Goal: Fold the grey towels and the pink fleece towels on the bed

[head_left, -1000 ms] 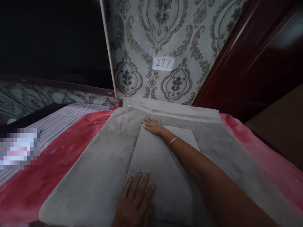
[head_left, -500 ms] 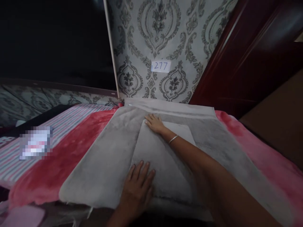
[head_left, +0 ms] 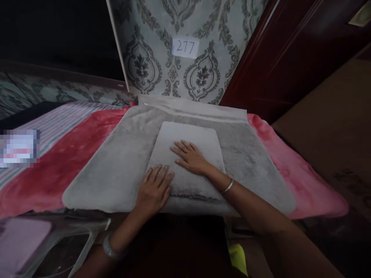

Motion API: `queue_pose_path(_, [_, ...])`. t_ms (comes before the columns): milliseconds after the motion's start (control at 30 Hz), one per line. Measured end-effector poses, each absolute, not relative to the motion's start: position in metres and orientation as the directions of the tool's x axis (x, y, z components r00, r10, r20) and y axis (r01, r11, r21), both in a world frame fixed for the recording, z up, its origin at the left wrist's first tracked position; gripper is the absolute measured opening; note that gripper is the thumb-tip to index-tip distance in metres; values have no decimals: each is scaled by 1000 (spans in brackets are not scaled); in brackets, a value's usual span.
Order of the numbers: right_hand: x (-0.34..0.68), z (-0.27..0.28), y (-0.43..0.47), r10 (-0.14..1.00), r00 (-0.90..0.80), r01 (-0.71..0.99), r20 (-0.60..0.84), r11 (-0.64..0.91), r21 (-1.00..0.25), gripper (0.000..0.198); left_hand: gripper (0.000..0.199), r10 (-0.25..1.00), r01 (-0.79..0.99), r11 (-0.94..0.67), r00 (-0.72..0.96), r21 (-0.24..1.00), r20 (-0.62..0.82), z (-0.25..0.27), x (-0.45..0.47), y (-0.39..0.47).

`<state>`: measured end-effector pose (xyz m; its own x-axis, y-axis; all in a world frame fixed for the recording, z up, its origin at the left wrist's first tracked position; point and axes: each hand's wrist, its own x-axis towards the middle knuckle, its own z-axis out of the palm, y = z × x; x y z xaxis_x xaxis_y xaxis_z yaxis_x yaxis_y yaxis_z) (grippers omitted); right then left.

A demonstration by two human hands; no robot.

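My right hand point(head_left: 191, 157) slides back from the far corner of the pale grey cloth point(head_left: 187, 183) onto its middle! Both palms lie flat, left hand point(head_left: 152, 191) at the near-left edge, gripping nothing. Uneven pressure might skew it on the grey plush sheet point(head_left: 110, 170) beneath; it looks smooth, fuzzy-edged nearest me.

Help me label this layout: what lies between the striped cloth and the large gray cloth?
In the head view, a strip of red cloth lies between the striped cloth and the large gray cloth.
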<state>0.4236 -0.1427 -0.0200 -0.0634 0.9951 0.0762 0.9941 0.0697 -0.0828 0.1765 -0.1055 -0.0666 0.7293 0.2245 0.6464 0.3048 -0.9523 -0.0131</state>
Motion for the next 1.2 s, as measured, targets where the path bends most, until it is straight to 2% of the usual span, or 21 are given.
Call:
queue_pose_path(100, [446, -20, -132, 996, -25, 997, 84, 31, -76, 60, 41, 225, 310, -950, 734, -21, 640, -66, 176, -106])
queue_pose_path(200, [483, -18, -127, 983, 169, 982, 70, -162, -98, 59, 41, 223, 312, -949, 740, -31, 634, -66, 175, -105])
queue_pose_path(333, [528, -13, -135, 902, 431, 893, 1, -427, -142, 59, 45, 211, 291, -957, 732, -16, 648, -69, 176, -102])
queue_pose_path(533, [533, -5, -171, 790, 611, 774, -51, -609, -170, 60, 41, 198, 276, -961, 736, -20, 647, -65, 175, -99])
queue_pose_path(633, [505, -6, -193, 816, 578, 800, 23, -561, -211, 61, 37, 197, 263, -965, 729, -3, 655, -52, 180, -103])
queue_pose_path(733, [466, -11, -213, 920, 380, 904, 95, -348, -248, 59, 40, 181, 206, -978, 768, 31, 614, -40, 194, -112])
queue_pose_path(833, [436, -20, -228, 969, 232, 948, 85, -205, -243, 57, 46, 149, 134, -989, 849, 65, 507, -39, 209, -119])
queue_pose_path(1033, [435, -36, -236, 945, 312, 920, 100, -274, -282, 59, 61, 138, 118, -990, 904, 74, 405, -46, 212, -121])
queue_pose_path(1200, [436, -34, -247, 940, 307, 901, 147, -237, -362, 55, 57, 120, 93, -992, 924, 91, 363, -39, 202, -117])
